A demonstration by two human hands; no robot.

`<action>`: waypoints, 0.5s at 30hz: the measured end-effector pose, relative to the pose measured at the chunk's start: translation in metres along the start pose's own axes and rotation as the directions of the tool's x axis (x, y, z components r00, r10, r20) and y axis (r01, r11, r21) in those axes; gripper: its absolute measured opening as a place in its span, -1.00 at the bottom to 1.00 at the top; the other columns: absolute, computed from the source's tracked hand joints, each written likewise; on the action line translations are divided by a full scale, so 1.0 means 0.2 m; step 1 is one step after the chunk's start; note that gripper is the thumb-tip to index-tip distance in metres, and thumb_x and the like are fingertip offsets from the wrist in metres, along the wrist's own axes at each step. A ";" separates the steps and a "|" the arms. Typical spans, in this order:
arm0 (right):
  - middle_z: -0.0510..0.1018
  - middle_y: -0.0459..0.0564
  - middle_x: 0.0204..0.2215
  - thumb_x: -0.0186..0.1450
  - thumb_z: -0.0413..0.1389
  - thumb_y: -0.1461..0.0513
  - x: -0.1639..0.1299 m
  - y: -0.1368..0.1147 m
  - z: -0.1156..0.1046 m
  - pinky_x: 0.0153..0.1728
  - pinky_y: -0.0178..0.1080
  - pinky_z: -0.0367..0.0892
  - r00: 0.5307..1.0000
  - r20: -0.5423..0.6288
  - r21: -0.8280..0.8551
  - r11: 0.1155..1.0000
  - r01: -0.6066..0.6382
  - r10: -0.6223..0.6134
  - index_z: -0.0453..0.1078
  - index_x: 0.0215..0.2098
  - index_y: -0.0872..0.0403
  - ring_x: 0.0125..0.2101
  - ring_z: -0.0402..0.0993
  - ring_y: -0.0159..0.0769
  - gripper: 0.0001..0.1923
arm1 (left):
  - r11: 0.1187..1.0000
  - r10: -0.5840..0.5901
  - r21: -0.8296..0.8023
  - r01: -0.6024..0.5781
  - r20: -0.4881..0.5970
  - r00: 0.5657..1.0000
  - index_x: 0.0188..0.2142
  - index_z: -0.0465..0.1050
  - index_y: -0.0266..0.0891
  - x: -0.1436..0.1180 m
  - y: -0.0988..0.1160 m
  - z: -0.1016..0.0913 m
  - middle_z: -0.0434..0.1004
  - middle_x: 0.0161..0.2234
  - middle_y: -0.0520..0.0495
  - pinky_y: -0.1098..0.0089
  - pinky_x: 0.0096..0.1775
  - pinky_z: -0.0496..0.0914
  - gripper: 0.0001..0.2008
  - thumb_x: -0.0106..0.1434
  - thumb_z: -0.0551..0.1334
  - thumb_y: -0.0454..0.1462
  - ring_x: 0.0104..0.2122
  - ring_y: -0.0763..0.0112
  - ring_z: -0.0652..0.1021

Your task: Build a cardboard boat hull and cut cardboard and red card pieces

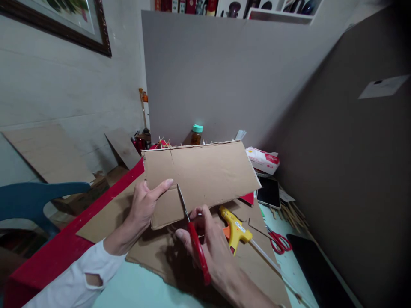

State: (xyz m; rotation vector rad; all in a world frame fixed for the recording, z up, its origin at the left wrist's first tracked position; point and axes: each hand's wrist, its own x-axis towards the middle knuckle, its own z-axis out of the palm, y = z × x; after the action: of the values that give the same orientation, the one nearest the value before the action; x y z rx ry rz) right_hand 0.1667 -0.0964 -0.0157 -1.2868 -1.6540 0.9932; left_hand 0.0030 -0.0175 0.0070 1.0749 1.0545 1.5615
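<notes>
- Cardboard sheet (205,175) up off the counter (135,291), long axis running left to right, tilted toward me.
- Left hand (144,209) pinches its lower left edge, thumb across the front.
- Right hand (212,248) sits just below the sheet, closed through the red scissors (192,231).
- Blades point up and slightly left, biting into the bottom edge, only narrowly parted.
- Yellow glue gun (236,229) lies right beside.
</notes>
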 end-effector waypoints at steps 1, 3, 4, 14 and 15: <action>0.29 -0.29 -0.59 0.34 0.15 0.08 0.00 -0.01 -0.01 -0.57 -0.35 0.06 1.000 0.007 -0.052 0.998 0.023 -0.023 0.13 -0.20 -0.03 -0.61 0.12 -0.44 -0.74 | 1.000 -0.024 -0.017 0.024 0.005 1.000 -0.29 0.63 -0.25 0.00 0.00 0.01 0.72 -0.31 -0.12 0.33 -0.39 0.53 -0.68 -0.04 0.50 -0.15 -0.41 0.18 0.64; 0.30 -0.30 -0.60 0.36 0.11 0.09 0.00 -0.03 -0.02 -0.57 -0.34 0.06 1.000 0.015 -0.095 0.995 0.028 -0.027 0.13 -0.20 -0.03 -0.62 0.11 -0.44 -0.77 | 0.996 -0.072 -0.051 0.072 0.009 0.997 -0.30 0.63 -0.28 -0.01 0.00 0.01 0.71 -0.35 -0.13 0.32 -0.40 0.54 -0.65 -0.07 0.51 -0.16 -0.44 0.18 0.63; 0.32 -0.29 -0.60 0.37 0.11 0.07 0.00 -0.03 -0.02 -0.56 -0.34 0.07 1.000 0.006 -0.097 0.995 0.019 -0.019 0.13 -0.20 -0.03 -0.62 0.15 -0.44 -0.76 | 0.993 -0.093 -0.072 0.093 0.011 0.996 -0.30 0.63 -0.30 -0.01 0.00 0.02 0.71 -0.36 -0.14 0.32 -0.41 0.54 -0.64 -0.08 0.51 -0.16 -0.45 0.18 0.63; 0.37 -0.24 -0.59 0.35 0.12 -0.04 0.07 -0.01 0.01 -0.58 -0.38 0.12 0.999 -0.017 0.068 0.997 -0.041 0.042 0.07 -0.29 -0.02 -0.63 0.24 -0.45 -0.64 | 0.976 -0.157 -0.146 0.162 0.050 0.986 -0.29 0.62 -0.23 -0.04 -0.01 0.02 0.71 -0.36 -0.07 0.36 -0.43 0.54 -0.69 -0.05 0.51 -0.21 -0.46 0.26 0.64; 0.36 -0.24 -0.58 0.35 0.11 -0.05 0.07 -0.02 0.01 -0.59 -0.37 0.12 0.999 -0.004 0.045 0.998 -0.045 0.045 0.06 -0.29 -0.02 -0.64 0.24 -0.44 -0.63 | 0.977 -0.155 -0.141 0.160 0.048 0.987 -0.30 0.62 -0.20 -0.04 -0.01 0.02 0.72 -0.34 -0.06 0.37 -0.41 0.55 -0.72 -0.04 0.51 -0.22 -0.45 0.26 0.64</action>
State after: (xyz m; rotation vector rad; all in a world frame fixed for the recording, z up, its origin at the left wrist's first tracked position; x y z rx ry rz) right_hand 0.1605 -0.0833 -0.0109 -1.3008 -1.5958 1.0473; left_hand 0.0099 -0.0250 0.0046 0.8960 0.9620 1.4620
